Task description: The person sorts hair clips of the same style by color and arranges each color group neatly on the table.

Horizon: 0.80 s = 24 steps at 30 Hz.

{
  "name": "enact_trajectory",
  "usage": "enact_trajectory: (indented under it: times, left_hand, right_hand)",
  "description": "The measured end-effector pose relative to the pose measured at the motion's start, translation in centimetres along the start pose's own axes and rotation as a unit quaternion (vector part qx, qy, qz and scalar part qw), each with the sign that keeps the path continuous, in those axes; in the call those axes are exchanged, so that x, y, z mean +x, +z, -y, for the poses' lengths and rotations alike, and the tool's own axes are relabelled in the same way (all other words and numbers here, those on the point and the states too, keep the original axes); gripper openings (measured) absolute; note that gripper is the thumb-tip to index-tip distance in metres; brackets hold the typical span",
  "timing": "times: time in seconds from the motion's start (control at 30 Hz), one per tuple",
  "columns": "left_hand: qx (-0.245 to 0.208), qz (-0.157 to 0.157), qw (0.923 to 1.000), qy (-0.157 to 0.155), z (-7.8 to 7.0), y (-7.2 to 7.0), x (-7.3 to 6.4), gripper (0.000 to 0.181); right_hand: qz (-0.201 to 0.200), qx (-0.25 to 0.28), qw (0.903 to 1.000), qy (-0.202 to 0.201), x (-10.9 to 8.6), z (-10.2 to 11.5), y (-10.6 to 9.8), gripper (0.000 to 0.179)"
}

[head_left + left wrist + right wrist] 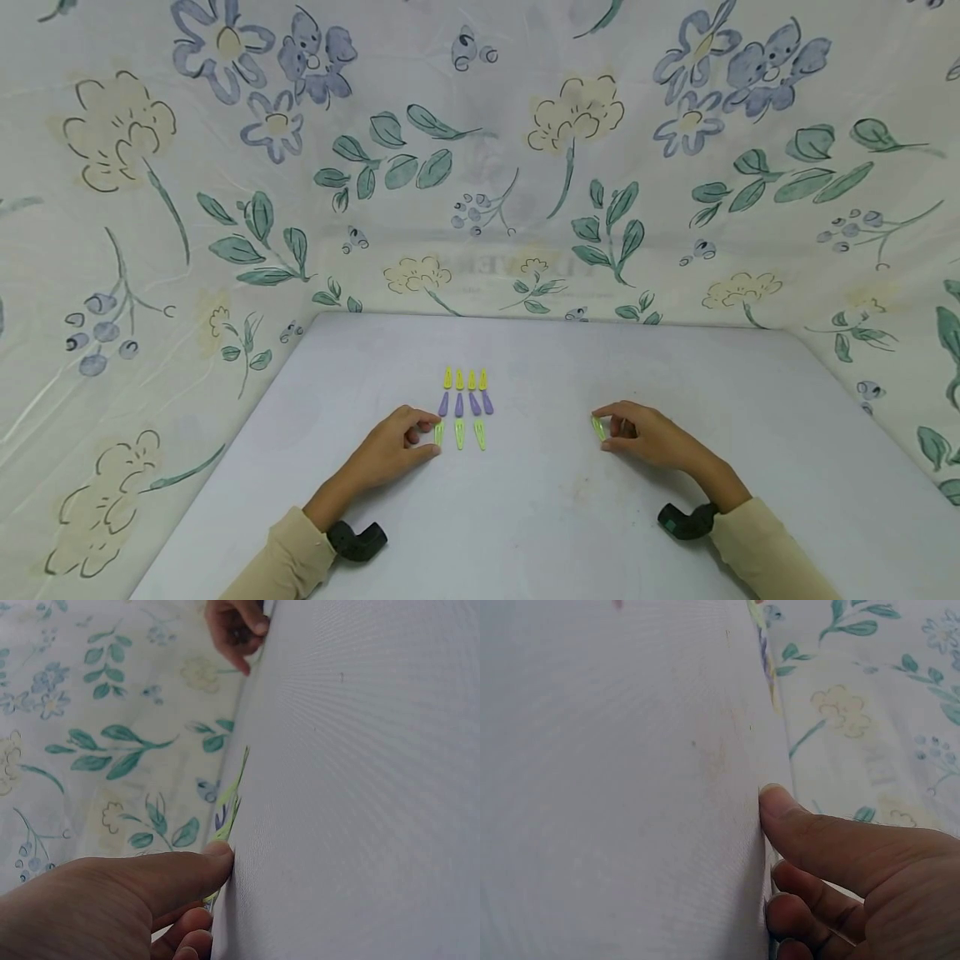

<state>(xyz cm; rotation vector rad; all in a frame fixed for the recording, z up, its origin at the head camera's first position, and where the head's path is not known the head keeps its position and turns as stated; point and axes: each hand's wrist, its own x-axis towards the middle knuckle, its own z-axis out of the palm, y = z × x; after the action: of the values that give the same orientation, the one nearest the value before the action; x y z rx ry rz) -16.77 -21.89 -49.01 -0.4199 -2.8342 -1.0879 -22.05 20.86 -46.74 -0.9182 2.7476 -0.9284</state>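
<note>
On the white table, snap hair clips lie in rows: several yellow clips [460, 379] at the back, several purple clips [459, 405] below them, and light green clips [460, 434] nearest. My left hand [390, 443] pinches the leftmost green clip [439, 433] end to end between thumb and forefinger, at the row's left end. Well to the right, my right hand [647, 432] holds another green clip [597, 427] the same way, low over or on the table; which one, I cannot tell. In the right wrist view, the thumb [795, 825] mostly hides this clip.
The white table [525, 517] runs back to a wall of floral cloth [510, 167], which also rises along both sides. A black curved device sits at each wrist, one left [358, 542], one right [686, 522].
</note>
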Motion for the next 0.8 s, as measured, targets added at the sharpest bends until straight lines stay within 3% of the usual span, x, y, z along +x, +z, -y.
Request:
enact_trajectory:
  times: [0.53, 0.8]
  left_hand:
    - [-0.003, 0.004, 1.0000, 0.006, -0.05, -0.10, -0.07, 0.041]
    - [-0.004, 0.004, 1.0000, 0.008, -0.05, -0.17, -0.08, 0.041]
  right_hand:
    - [-0.002, -0.002, 1.0000, -0.006, 0.04, -0.38, 0.10, 0.046]
    - [-0.010, 0.007, 0.9994, -0.033, 0.01, -0.68, 0.12, 0.042]
